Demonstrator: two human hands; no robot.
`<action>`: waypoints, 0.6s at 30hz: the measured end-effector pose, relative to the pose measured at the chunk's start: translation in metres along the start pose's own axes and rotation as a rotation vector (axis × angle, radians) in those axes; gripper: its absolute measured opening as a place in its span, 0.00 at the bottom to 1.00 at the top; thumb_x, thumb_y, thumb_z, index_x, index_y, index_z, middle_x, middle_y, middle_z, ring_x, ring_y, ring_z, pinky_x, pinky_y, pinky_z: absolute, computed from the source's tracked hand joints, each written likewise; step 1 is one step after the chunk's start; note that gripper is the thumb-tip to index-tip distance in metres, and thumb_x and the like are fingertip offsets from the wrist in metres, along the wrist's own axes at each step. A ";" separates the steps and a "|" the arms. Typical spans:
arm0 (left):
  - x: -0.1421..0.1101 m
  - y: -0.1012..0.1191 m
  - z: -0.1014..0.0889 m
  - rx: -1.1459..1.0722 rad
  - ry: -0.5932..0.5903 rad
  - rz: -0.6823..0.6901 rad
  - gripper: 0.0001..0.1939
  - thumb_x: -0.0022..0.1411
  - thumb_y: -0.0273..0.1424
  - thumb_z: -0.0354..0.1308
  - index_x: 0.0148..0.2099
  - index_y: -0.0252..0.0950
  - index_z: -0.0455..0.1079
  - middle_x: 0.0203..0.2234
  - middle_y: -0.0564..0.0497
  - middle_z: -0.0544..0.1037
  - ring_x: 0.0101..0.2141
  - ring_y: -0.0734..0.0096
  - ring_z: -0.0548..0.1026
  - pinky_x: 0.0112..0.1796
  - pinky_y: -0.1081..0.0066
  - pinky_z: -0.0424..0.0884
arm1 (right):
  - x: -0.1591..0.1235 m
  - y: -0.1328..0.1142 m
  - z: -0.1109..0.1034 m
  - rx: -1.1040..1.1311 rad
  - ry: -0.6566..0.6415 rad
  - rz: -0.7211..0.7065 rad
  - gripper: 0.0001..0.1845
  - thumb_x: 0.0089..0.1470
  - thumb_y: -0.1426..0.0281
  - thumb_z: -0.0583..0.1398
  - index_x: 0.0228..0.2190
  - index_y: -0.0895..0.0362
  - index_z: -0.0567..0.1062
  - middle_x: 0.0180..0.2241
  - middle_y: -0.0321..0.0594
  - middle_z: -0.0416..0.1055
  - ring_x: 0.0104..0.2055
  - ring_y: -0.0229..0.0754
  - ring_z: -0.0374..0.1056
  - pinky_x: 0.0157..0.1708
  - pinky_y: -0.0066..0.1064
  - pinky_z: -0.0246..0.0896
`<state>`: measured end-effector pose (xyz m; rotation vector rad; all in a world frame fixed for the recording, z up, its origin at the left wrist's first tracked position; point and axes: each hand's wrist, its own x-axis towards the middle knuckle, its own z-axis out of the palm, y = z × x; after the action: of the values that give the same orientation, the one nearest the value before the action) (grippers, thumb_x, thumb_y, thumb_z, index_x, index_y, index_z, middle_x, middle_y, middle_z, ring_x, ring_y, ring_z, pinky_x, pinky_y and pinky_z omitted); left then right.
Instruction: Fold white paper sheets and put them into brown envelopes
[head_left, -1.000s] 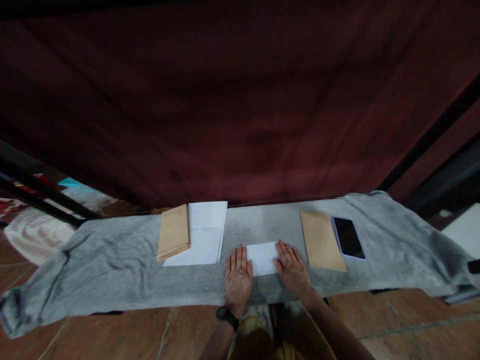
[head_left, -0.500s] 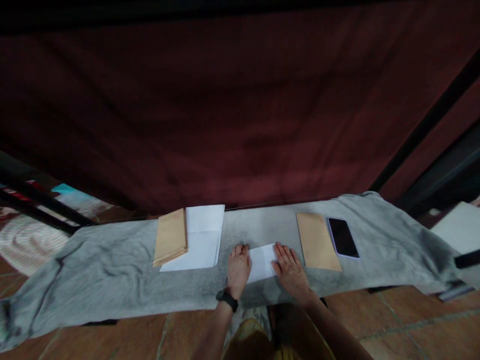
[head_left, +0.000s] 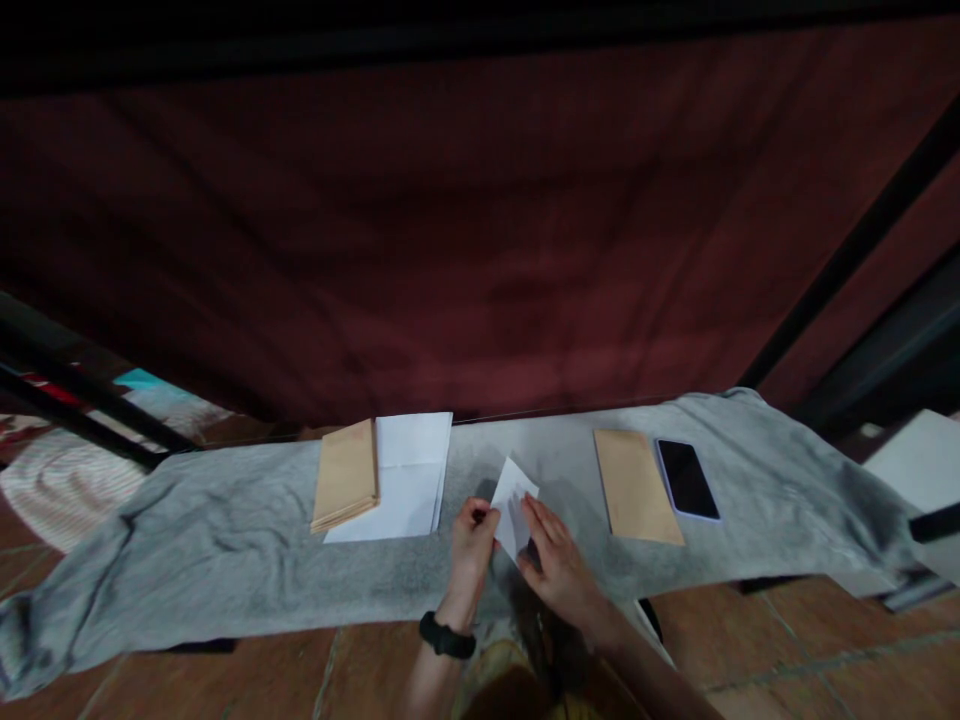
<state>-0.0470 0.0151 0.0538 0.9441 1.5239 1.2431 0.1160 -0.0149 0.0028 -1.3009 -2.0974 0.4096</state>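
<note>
A small folded sheet of white paper is tilted up between my two hands above the grey cloth. My left hand, with a black band at the wrist, pinches its left edge between thumb and curled fingers. My right hand touches the paper's right side, its fingers stretched out and the thumb below. To the left, a stack of brown envelopes lies partly over larger white sheets that bear a crease. A single brown envelope rests to the right of my right hand.
A phone with a pale purple edge lies right of the single envelope. Grey cloth covers the long narrow surface and wrinkles at both ends. Behind it hangs a dark red curtain. Dark bars stand at both sides, above a tiled floor.
The folded paper lay flat under both hands; now it is lifted and turned on its corner. My left hand has gone from flat to pinching, and my right hand has moved inward.
</note>
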 end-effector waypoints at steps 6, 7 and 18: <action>-0.022 0.012 0.021 -0.125 -0.028 0.047 0.15 0.51 0.44 0.65 0.33 0.39 0.69 0.25 0.57 0.71 0.28 0.72 0.73 0.26 0.74 0.69 | 0.010 -0.026 0.012 0.237 0.112 0.146 0.39 0.57 0.72 0.54 0.68 0.54 0.55 0.69 0.44 0.54 0.69 0.48 0.53 0.66 0.46 0.54; -0.022 0.012 0.021 -0.150 -0.042 0.043 0.16 0.52 0.46 0.64 0.34 0.39 0.70 0.28 0.55 0.73 0.31 0.70 0.74 0.29 0.73 0.70 | 0.011 -0.025 0.011 0.315 0.137 0.195 0.35 0.59 0.71 0.53 0.67 0.52 0.59 0.68 0.43 0.58 0.68 0.48 0.56 0.66 0.46 0.55; 0.020 -0.042 -0.002 0.009 0.070 0.060 0.25 0.54 0.38 0.65 0.54 0.36 0.69 0.28 0.54 0.75 0.29 0.66 0.76 0.35 0.65 0.73 | 0.026 0.020 -0.004 0.906 0.331 0.671 0.30 0.48 0.48 0.63 0.44 0.58 0.77 0.36 0.45 0.80 0.37 0.51 0.76 0.39 0.41 0.73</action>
<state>-0.0546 0.0251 0.0087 0.9675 1.5669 1.3258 0.1238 0.0171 0.0035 -1.3089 -0.9259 1.1658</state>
